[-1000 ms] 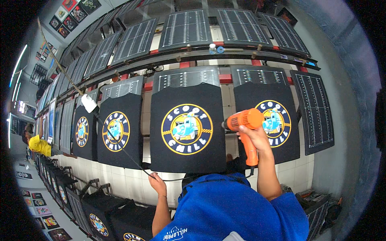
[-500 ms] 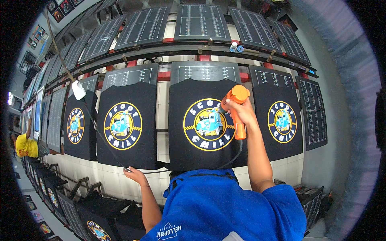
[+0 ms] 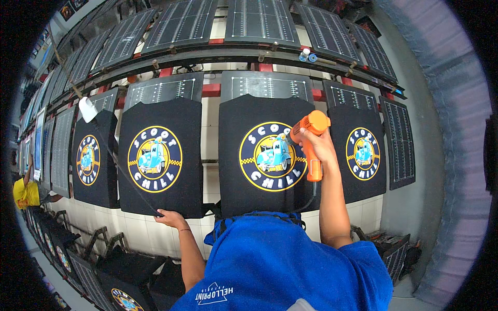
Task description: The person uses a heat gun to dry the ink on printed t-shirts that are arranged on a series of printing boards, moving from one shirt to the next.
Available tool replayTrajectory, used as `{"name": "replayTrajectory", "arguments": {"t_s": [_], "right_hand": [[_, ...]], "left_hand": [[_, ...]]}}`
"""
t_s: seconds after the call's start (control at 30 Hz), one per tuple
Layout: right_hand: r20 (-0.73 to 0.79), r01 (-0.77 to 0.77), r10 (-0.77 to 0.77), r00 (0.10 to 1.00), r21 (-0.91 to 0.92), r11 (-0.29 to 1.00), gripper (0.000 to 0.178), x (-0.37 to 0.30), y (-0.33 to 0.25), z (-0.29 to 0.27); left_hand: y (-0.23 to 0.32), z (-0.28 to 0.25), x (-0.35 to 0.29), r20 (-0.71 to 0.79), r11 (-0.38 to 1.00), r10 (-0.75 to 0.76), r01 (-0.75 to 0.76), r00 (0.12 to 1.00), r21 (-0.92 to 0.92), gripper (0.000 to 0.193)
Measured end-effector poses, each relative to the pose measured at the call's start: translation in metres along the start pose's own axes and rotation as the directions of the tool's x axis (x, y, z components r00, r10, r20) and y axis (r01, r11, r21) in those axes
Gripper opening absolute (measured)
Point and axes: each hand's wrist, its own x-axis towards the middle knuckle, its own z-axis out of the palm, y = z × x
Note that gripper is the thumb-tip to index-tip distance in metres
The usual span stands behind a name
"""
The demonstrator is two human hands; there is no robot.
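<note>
My right hand (image 3: 322, 147) is wrapped round the handle of an orange heat gun (image 3: 313, 123). Its nozzle points left, over the upper right of a round scooter print (image 3: 273, 157) on a black T-shirt (image 3: 233, 197). The shirt lies spread on a dark printing board (image 3: 267, 83) with white grid marks. Lower left, the fingers of my left hand (image 3: 172, 218) are closed on a black power cable (image 3: 132, 181), by the hem of a second printed black shirt (image 3: 194, 194). The cable runs up to a white socket (image 3: 87, 109); another length hangs from the gun's handle.
More printed black shirts lie on boards to the right (image 3: 342, 181) and far left (image 3: 106, 192). Behind runs a dark rail (image 3: 207, 59) carrying small bottles, with another row of boards (image 3: 259, 26). A person in yellow (image 3: 26, 193) is at far left. A grey curtain (image 3: 451, 103) hangs at right.
The heat gun has shifted slightly right over the print. My left hand is nearer the second shirt's hem, and less cable shows between my hands. The whole view has tilted a little.
</note>
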Motion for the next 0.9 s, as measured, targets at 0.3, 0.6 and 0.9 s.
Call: {"name": "replayTrajectory", "arguments": {"t_s": [0.3,0.6,0.9], "right_hand": [[-0.012,0.022,-0.022,1.0,0.024,0.999,0.039,0.003,0.007,0.007],[0.049,0.048,-0.05,0.998,0.038,0.998,0.042,0.013,0.017,0.011],[0.101,0.06,-0.069,0.992,0.085,0.995,0.039,0.013,0.011,0.018]], "left_hand": [[-0.005,0.001,0.003,0.017,0.999,-0.019,0.019,1.0,-0.045,0.058],[-0.007,0.002,0.003,0.007,0.999,0.003,-0.003,1.0,-0.04,0.057],[-0.009,0.002,0.006,0.047,0.996,-0.049,0.052,0.998,-0.067,0.058]]}}
